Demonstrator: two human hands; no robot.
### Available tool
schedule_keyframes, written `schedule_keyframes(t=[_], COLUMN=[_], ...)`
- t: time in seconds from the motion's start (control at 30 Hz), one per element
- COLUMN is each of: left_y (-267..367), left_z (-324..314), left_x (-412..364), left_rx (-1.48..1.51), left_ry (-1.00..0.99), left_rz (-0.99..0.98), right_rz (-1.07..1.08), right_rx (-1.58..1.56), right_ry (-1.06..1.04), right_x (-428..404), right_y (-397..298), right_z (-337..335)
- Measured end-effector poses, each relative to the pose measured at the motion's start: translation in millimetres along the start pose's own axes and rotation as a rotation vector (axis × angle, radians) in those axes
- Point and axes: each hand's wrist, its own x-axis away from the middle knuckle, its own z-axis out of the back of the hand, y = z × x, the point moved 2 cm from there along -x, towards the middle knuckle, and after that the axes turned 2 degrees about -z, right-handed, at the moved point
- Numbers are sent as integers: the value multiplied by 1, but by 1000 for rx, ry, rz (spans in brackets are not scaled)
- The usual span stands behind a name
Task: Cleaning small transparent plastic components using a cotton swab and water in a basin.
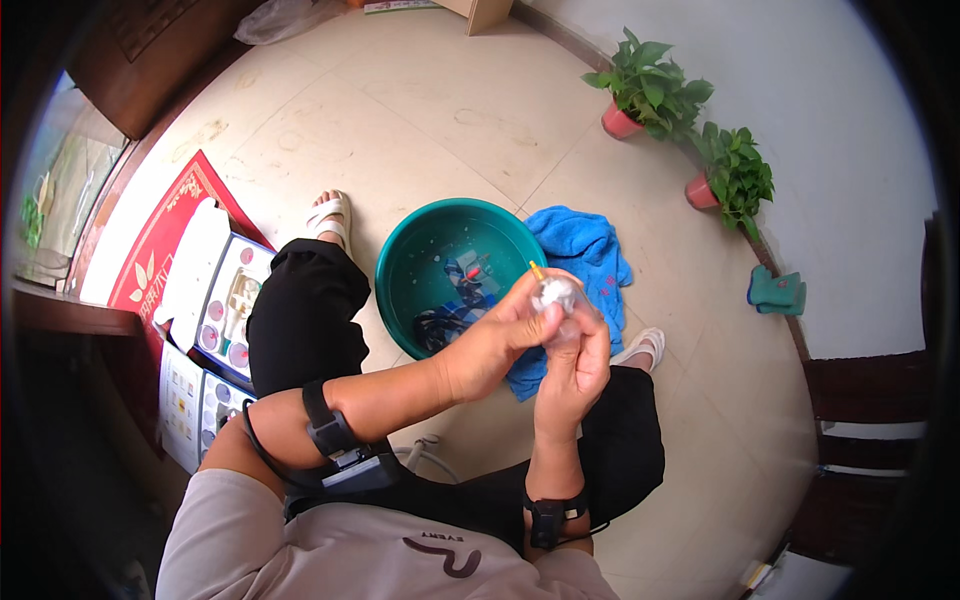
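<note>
In front of me, over the basin's right side, both hands hold a clear plastic cup with a yellow valve tip. It looks like a vacuum cupping cup, and a white wad shows in it. My left hand grips its left side, thumb pressed against the wall. My right hand holds it from the near right side. Below, a green plastic basin contains water, a blue plaid cloth and a small clear piece with a red part. A blue towel lies beside the basin.
To the left, an open cupping-set case with several clear cups rests over a red doormat. Two potted plants and green gloves or boots stand along the right wall. A stool leg or tube shows beneath me.
</note>
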Motion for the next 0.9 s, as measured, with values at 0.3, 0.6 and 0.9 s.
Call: schedule_keyframes(t=[0.3, 0.6, 0.9], left_y=[11, 18, 18], left_z=[2, 7, 11], left_x=[-4, -6, -6], left_rx=[328, 333, 301], left_ry=[62, 118, 124], left_rz=[50, 12, 2], right_rz=[79, 245, 239], right_rx=[118, 401, 437], right_ry=[29, 40, -55], right_x=[-3, -6, -8], right_y=[-21, -29, -31], right_z=[5, 12, 12])
